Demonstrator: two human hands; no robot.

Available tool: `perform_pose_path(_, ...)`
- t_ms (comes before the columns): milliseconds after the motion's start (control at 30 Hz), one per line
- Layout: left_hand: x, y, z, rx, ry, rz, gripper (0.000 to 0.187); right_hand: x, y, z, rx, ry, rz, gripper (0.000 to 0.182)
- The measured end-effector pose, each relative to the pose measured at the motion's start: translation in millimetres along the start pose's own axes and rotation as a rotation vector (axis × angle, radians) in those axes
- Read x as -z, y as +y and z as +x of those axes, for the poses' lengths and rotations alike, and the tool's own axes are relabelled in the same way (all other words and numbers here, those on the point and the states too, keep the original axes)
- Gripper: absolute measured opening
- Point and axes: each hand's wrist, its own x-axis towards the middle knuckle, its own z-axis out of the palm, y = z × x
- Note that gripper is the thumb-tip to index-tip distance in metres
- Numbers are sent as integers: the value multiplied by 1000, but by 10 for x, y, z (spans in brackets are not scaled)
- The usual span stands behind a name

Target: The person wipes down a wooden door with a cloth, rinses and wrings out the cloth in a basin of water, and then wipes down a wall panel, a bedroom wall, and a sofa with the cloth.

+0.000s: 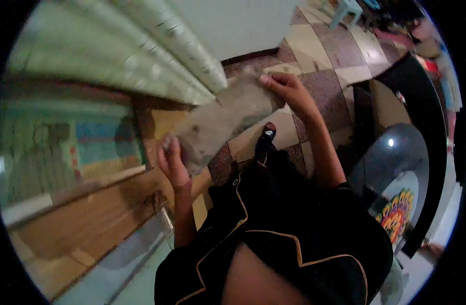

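A limp, grey, fuzzy rectangular cloth [223,121] hangs stretched in the air above the checkered tile floor [327,56], its lower end pinched by the left hand [172,161] and its upper end by the right hand [286,87].

A tiled floor [319,56] of cream and speckled brown squares spreads below the gripped grey cloth [228,119]. A pale blue plastic stool [347,10] stands on it well beyond the grip; a shoe [266,137] rests on it just beneath.
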Motion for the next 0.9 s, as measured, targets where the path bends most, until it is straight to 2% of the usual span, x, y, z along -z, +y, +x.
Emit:
perform_pose_path(67,-523,304,283,492,-145,-345,50,410,85,2,-24,111,493,34)
perform_pose_path(100,-795,225,402,506,-170,-331,50,609,193,8,-36,137,506,34)
perform_pose_path(167,-1265,-227,476,774,-478,-720,63,935,726,-35,125,-249,268,36)
perform_pose_path(200,-1444,-384,490,799,-496,-706,63,1033,991,34,5,-242,22,37)
perform_pose_path(233,-1703,-495,542,728,-523,-552,66,1194,1048,103,-17,-212,42,37)
perform_pose_path(300,-2111,-590,748,693,-583,-382,69,1507,1072,123,-183,77,276,38)
perform_pose_path(333,-2261,-538,1009,806,-864,-718,71,1776,835,110,-261,92,411,42)
perform_pose_path(367,-2471,-495,1128,857,-1009,-906,72,2027,721,110,-273,123,414,42)
perform_pose_path(400,-2702,-403,1237,920,-1163,-1072,73,2236,649,55,-91,119,587,46)
perform_pose_path(433,-3030,-141,1322,881,-1008,-949,76,2492,641,121,99,109,750,50)
perform_pose_path(467,-3316,32,1417,841,-855,-821,78,2680,713,220,164,68,800,58)
perform_pose_path(500,-3572,91,1480,857,-881,-818,78,2792,709,282,164,98,800,58)
perform_pose_path(567,-4134,143,1611,840,-968,-822,77,2977,658,460,-23,128,533,60)
perform_pose_path(600,-4409,-73,1748,736,-863,-649,69,3052,563,596,-117,211,498,60)
perform_pose_path(633,-4517,-173,1826,742,-894,-653,69,3072,528,595,-113,243,494,60)
perform_pose_path(700,-4982,-224,2062,1019,-1207,-735,60,3329,441,737,-236,369,595,59)
perform_pose_path(733,-5159,-33,2119,1177,-1258,-805,59,3413,461,754,-170,455,669,57)
perform_pose_path(767,-5343,19,2184,1164,-1310,-822,59,3529,388,749,-143,493,646,57)
perform_pose_path(833,-5921,97,2289,1046,-1258,-739,59,3913,196,826,16,614,389,52)
perform_pose_path(867,-6375,139,2253,1031,-1434,-707,59,4208,206,853,37,704,276,45)
perform_pose_path(900,-6735,253,2241,1026,-1474,-694,59,4441,101,906,49,740,279,45)
